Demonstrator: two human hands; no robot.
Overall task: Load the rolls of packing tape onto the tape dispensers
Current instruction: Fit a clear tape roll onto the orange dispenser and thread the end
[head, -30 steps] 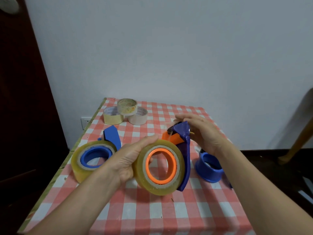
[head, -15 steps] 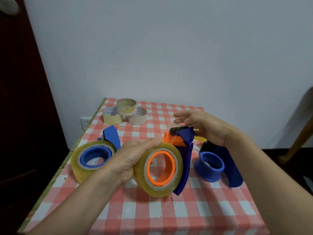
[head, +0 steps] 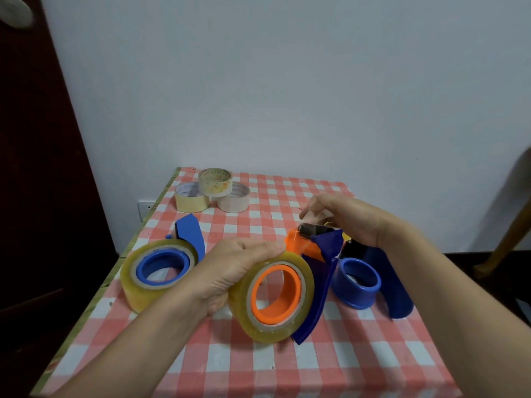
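Observation:
My left hand [head: 230,271] grips a clear yellowish tape roll [head: 258,331] that sits on the orange hub of a dark blue dispenser [head: 319,305], held tilted just above the table. My right hand [head: 353,219] hovers over the dispenser's black cutter end [head: 309,229], beside the orange flap [head: 298,248], with thumb and forefinger pinched on what looks like the clear tape end. A second dispenser with a roll on its blue hub [head: 161,265] lies at the left. An empty blue dispenser [head: 356,288] stands at the right.
Three spare tape rolls [head: 215,182] are stacked at the back left of the red-and-white checked tablecloth [head: 258,369]. A dark door [head: 34,196] is left of the table, a white wall behind, and a wooden leg [head: 505,234] at the far right.
My right hand has lifted off the dispenser's top and moved right and back, drawing the tape end over the cutter. The dispenser in my left hand has tilted slightly; the empty dispenser is uncovered.

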